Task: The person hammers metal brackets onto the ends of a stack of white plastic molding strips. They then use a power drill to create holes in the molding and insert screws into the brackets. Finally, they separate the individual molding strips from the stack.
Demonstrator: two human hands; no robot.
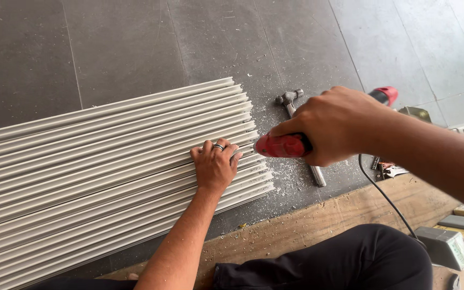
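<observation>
White ribbed panel strips (108, 172) lie side by side on grey floor (135, 43). Left hand (214, 165) flat on them near their right ends, fingers together. Right hand (335, 124) wrapped round red power tool (281, 145) at strips' ends. Hammer (299, 126) just beyond; small boxes (457, 241) w/ contents unclear at right.

Left hand (214, 165) flat, palm down, fingers spread slightly and pointing toward 12 o'clock, ring on one finger. Left forearm bare, running from 6 o'clock up toward centre, wrist straight. Right hand (333, 126) clenched in fist grip, knuckles up, thumb side toward 9 o'clock. Right forearm bare, entering from 3 o'clock edge, angled up-left. Hands near each other, not touching. Bent knee in black trousers at 5 o'clock.
</observation>
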